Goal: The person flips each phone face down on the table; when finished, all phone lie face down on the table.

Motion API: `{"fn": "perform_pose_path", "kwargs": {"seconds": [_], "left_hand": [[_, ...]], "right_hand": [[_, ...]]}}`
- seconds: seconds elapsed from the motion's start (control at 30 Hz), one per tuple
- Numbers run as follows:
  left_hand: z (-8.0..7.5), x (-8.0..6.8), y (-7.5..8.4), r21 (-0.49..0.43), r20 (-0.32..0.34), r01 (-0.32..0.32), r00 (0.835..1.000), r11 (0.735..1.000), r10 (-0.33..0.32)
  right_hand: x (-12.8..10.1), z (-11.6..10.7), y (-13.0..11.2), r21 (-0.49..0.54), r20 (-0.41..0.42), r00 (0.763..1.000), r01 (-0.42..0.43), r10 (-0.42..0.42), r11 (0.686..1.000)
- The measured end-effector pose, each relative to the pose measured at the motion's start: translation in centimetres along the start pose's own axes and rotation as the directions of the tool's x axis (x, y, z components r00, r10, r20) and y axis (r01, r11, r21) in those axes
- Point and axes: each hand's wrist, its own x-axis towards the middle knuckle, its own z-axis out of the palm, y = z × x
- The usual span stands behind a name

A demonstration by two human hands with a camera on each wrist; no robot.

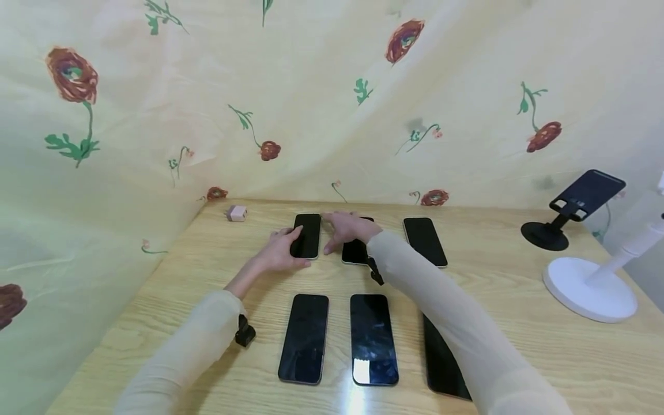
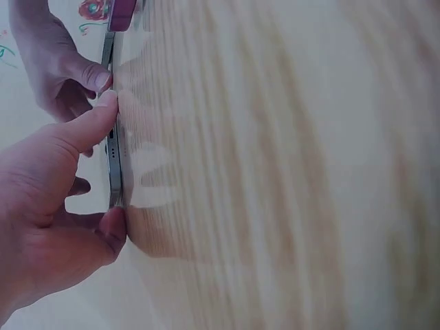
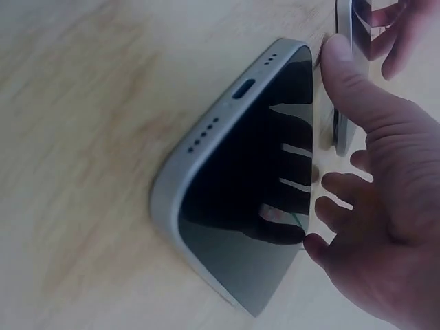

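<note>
At the back left of the table, my left hand (image 1: 282, 253) holds a black-screened smartphone (image 1: 309, 235) by its edges. The left wrist view shows this smartphone (image 2: 115, 165) edge-on, with fingers at both sides of its port end. My right hand (image 1: 349, 227) reaches in from the right, its thumb close to that phone's right edge; whether it touches cannot be told. Below the right hand lies a second smartphone (image 1: 355, 252), partly hidden by it. In the right wrist view this silver-edged phone (image 3: 234, 185) lies flat, with the right fingers loosely bent beside it.
A third phone (image 1: 425, 242) lies at the back right. Nearer are a phone (image 1: 304, 339), another phone (image 1: 373, 340) and a larger dark device (image 1: 443, 363) partly under the right sleeve. A charger plug (image 1: 237, 213), black stand (image 1: 544, 236) and white round base (image 1: 590, 289) stand around.
</note>
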Motion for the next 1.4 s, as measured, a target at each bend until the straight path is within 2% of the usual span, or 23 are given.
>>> {"fn": "perform_pose_path", "kwargs": {"seconds": [0.1,0.33,0.77,0.9,1.07,1.23,1.4], "left_hand": [[0.1,0.1,0.1,-0.005,0.002,0.003,1.0,1.0,-0.003],[0.2,0.3,0.4,0.028,-0.018,-0.026,1.0,0.999,0.026],[0.6,0.3,0.3,0.007,-0.014,-0.029,0.999,1.0,0.029],[0.5,0.3,0.1,-0.005,-0.014,-0.051,0.999,0.999,0.051],[-0.1,0.2,-0.1,-0.051,-0.017,-0.092,0.996,0.994,0.092],[-0.5,0.1,-0.6,-0.12,-0.015,-0.137,0.991,0.983,0.136],[-0.5,-0.1,-1.2,-0.199,0.017,-0.132,0.99,0.971,0.138]], "right_hand": [[0.2,0.3,0.2,0.006,0.019,1.0,-0.011,0.011,1.0],[0.6,0.6,0.5,-0.009,0.004,0.999,-0.038,0.038,0.999],[0.7,2.0,1.0,0.022,-0.079,0.995,0.059,-0.057,0.998],[0.5,2.0,1.1,0.048,-0.1,0.991,0.094,-0.089,0.994],[0.1,1.3,1.0,0.099,-0.131,0.984,0.134,-0.12,0.986],[-0.1,0.7,0.3,0.164,-0.133,0.986,0.125,-0.104,0.978],[-0.1,0.7,-0.2,0.192,-0.132,0.988,0.103,-0.078,0.976]]}}
